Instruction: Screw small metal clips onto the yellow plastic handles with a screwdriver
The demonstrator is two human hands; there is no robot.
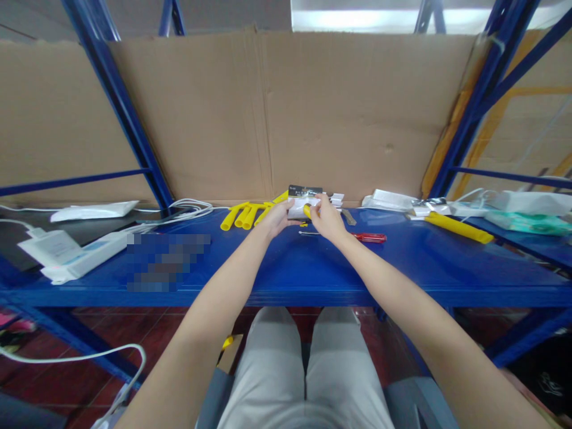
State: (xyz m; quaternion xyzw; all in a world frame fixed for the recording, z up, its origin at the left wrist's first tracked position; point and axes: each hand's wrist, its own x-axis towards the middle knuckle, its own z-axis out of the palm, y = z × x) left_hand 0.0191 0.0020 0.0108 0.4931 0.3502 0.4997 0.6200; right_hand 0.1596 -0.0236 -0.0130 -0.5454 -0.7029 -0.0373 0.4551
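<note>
At the back of the blue table, both my hands meet at a flat packet [305, 192] with a black top strip and a whitish lower part. My left hand [279, 219] grips its left side, with the thumb on top. My right hand [329, 218] is closed with its fingertips around a small yellow piece [307, 210] in front of the packet; what kind it is, I cannot make out. Beneath my right forearm lies a screwdriver [370, 238] with a red handle, its thin shaft pointing left. Several yellow tubes [248, 216] rest beside my left hand.
A white power strip [92, 253] with a plugged-in charger [51, 245] and coiled white cables [192, 208] occupy the left. On the right are plastic-wrapped packets [388, 201] and a yellow tube [460, 227]. A cardboard panel [339, 113] stands behind; blue posts [129, 113] flank it.
</note>
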